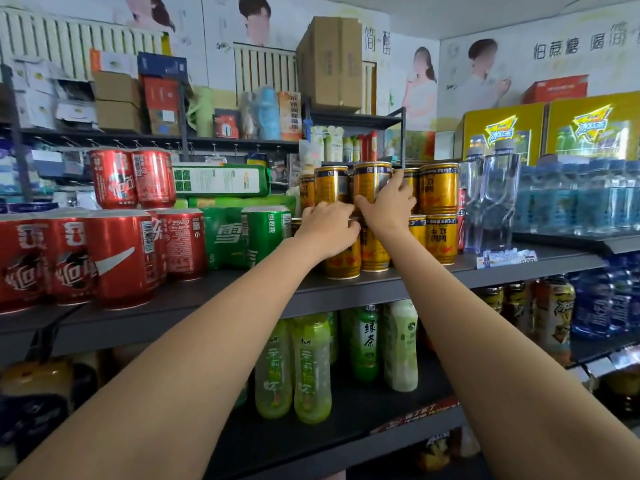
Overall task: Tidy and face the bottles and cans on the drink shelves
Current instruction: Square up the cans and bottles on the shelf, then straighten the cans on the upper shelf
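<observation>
Gold cans (pixel 438 194) stacked in two tiers on dark upper shelf (pixel 346 289), between green cans (pixel 265 233) and clear water bottles (pixel 491 202). Head view: right hand (pixel 388 202) grasps upper-tier gold can (pixel 370 180), fingers curled round its side. Left hand (pixel 327 232) curls over top of lower-tier can (pixel 343 261). Red cans (pixel 114 258) at far left.

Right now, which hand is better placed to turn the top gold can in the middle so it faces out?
The right hand: its grip already wraps the upper gold can. The left hand sits lower, on the bottom-row gold can.
</observation>
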Available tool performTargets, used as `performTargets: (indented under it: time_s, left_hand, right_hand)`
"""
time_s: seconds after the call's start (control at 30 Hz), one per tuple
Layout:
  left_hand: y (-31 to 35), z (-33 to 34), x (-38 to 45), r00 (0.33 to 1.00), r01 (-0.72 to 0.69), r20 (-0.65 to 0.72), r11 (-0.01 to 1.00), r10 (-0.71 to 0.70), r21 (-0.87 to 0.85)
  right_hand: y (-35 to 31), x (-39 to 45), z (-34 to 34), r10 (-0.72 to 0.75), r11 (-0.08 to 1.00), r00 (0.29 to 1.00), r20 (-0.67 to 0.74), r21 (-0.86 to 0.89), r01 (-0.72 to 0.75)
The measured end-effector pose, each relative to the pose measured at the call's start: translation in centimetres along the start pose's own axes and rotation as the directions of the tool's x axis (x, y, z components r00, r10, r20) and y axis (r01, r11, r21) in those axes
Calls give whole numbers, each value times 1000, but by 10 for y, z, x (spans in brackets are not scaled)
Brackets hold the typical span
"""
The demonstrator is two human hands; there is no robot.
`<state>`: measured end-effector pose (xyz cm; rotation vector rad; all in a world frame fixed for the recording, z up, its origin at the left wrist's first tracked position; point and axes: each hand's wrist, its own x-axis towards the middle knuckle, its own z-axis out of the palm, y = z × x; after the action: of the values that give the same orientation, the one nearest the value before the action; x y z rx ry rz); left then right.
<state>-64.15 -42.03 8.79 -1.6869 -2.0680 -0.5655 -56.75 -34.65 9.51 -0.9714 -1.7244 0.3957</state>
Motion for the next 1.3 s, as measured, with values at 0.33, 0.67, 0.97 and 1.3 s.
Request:
performTargets:
  time_s: [0.33,0.67,0.97,1.3]
  left_hand:
    - [-69,-33,-90,759,-61,-651,994,-12,-90]
    - [-194,-97,-202,700,178,-683,977,-209,-116]
    - [-279,-158,-299,744,302,-622,953,-242,-9]
    - [-370,-200,-388,754,460,-524,888,-395,-7]
  right_hand:
    - [-96,-79,41,-376,828,865,-332,299,475]
    - [-205,-180,122,-458,764,876,-148,439,473]
    - [-297,-271,160,-610,708,791,48,483,516]
    - [-368,-355,213,-650,753,658,380,441,489]
